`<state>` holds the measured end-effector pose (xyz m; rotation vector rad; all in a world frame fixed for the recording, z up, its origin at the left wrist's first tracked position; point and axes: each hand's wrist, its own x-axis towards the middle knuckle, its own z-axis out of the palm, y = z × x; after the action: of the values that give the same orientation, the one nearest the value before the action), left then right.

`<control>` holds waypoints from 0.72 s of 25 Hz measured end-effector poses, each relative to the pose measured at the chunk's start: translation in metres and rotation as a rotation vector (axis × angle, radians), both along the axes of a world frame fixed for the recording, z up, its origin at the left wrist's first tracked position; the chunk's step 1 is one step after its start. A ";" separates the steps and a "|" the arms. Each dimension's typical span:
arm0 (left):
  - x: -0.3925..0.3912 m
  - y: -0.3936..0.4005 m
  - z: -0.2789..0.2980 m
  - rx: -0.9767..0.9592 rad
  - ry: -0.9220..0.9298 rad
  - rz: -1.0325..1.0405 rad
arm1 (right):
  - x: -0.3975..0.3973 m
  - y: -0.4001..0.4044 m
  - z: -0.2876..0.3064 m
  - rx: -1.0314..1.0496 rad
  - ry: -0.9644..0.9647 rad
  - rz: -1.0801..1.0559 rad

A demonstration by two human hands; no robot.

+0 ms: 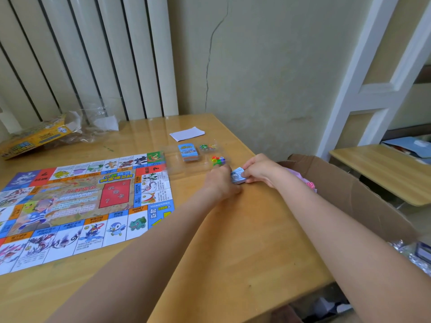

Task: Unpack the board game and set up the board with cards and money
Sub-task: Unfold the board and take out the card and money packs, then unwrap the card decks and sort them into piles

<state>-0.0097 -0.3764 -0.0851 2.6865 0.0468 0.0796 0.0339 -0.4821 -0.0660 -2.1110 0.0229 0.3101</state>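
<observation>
The colourful paper game board (77, 206) lies flat on the left half of the wooden table (233, 241). Right of the board's far corner, a clear plastic tray (177, 164) holds a stack of blue-backed cards (188, 152) and small coloured pieces with a die (218, 159). Just right of the tray, my right hand (258, 169) grips a small stack of blue play money (237, 176) by its right end. My left hand (221, 183) is curled at the stack's left end, and its fingertips are hidden.
The yellow game box (32, 141) and crumpled clear wrapping (98, 122) lie at the far left by the radiator. A white paper stack (187, 133) sits behind the tray. An open cardboard box (349, 190) stands off the table's right edge, another table beyond it.
</observation>
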 end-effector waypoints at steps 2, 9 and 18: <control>0.003 0.001 0.000 0.068 -0.034 -0.004 | 0.003 0.000 0.002 -0.015 -0.022 0.001; 0.017 0.001 0.000 0.105 -0.034 -0.061 | 0.024 0.001 -0.002 -0.188 -0.092 -0.040; 0.035 -0.004 -0.002 0.067 -0.076 -0.061 | 0.034 -0.010 -0.009 -0.386 -0.165 -0.085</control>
<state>0.0250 -0.3807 -0.0869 2.7464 -0.0619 0.1676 0.0680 -0.4918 -0.0750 -2.5042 0.0805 0.0820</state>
